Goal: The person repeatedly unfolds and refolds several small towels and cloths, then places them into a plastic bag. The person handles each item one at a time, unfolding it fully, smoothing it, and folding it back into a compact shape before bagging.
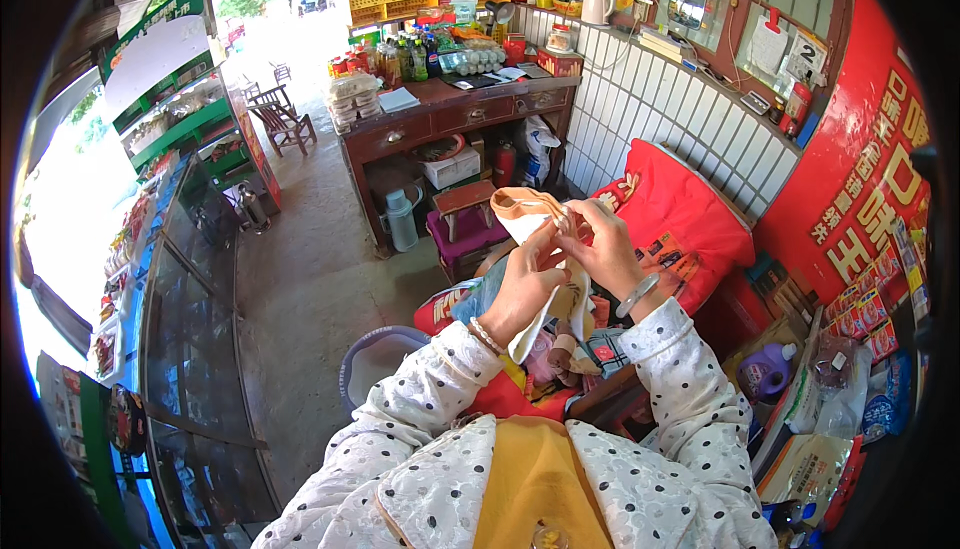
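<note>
Both my hands hold a white and tan piece of cloth (523, 213) in front of my chest. My left hand (525, 279) pinches it from the left, and my right hand (606, 243) grips its upper right part with bent fingers. The cloth's tan band forms a loop at the top, and white ends hang below my fingers. Beneath the hands lies a pile of mixed clothes and fabrics (602, 350), with a small doll-like toy (562, 350) among them. A red fabric cover (667, 211) spreads behind my right hand.
A grey-rimmed tub (361, 369) stands at lower left. Ahead are a wooden desk (442, 115) laden with bottles and eggs, a small wooden stool (465, 198) and a thermos flask (401, 222). A glass display case (191, 309) runs along the left; packaged goods and a purple jug (765, 370) lie right.
</note>
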Available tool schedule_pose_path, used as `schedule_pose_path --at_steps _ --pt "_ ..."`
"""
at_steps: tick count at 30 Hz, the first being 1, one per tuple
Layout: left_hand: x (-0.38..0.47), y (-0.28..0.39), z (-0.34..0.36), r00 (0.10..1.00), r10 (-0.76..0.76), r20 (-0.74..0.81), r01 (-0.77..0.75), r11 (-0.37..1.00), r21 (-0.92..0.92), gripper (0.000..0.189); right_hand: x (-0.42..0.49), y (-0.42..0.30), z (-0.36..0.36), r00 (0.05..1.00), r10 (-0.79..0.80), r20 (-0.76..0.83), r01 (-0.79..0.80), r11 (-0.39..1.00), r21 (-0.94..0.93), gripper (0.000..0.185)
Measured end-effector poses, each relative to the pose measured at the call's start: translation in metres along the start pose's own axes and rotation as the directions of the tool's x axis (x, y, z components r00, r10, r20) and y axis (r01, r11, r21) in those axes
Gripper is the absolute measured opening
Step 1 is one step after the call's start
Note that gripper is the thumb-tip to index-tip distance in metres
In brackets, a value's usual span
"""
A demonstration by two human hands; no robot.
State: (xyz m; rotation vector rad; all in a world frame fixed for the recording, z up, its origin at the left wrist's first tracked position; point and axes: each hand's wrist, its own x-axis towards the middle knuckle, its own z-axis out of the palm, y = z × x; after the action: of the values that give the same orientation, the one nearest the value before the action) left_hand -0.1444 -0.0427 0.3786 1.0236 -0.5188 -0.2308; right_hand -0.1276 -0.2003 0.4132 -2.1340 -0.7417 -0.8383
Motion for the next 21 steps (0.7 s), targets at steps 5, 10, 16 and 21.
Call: schedule_pose_path --at_steps 5,10,16,21 --pt "-0.002 0.001 -0.005 0.998 0.024 0.065 -0.028 0.997 0.075 0.073 0.000 0.001 0.001 0.996 0.071 -0.062 -0.068 0.996 0.051 0.026" --pt "-0.013 -0.008 -0.047 0.814 0.571 -0.108 -0.373 0.656 0.656 0.054 0.002 0.001 -0.009 0.964 0.264 -0.038 -0.233 0.904 0.359 0.019" --pt "-0.010 -0.012 -0.090 0.907 0.350 -0.236 -0.170 0.815 0.553 0.114 0.007 -0.008 -0.028 0.943 0.326 0.061 -0.307 0.786 0.536 0.023" --pt "0.004 0.008 -0.094 0.988 0.130 0.085 -0.140 0.984 0.113 0.051 0.010 -0.012 -0.034 0.933 0.332 0.142 -0.346 0.709 0.615 0.022"
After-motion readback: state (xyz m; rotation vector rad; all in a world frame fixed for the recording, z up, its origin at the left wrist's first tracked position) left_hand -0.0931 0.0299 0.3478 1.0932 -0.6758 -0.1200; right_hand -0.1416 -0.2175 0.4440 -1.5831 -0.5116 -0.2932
